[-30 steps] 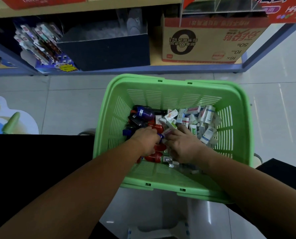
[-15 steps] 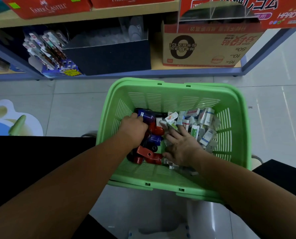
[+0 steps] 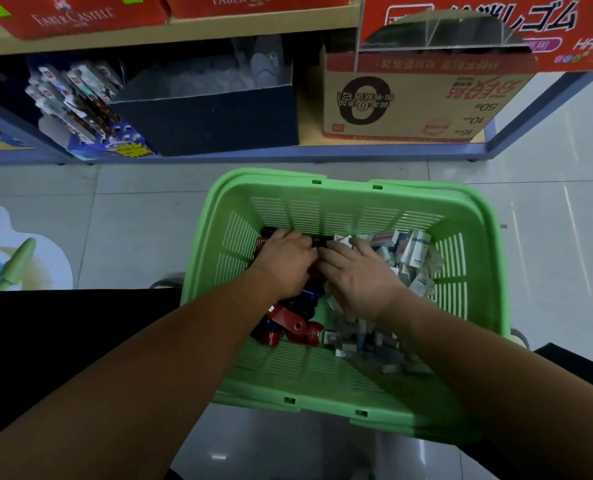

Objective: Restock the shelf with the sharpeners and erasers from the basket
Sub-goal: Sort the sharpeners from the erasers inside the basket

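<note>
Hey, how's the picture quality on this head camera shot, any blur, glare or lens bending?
Head view: dim, bluish light; the wide-angle lens bows the blue shelf edge; glare streaks the glossy white floor tiles at right; small white boxed erasers low in the green plastic basket are blurred; red and blue sharpeners look crisper.

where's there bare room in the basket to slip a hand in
Bare basket floor runs along the near wall, in front of the sharpeners and erasers. The middle is crowded: both piles meet there, under the left hand and right hand.
</note>
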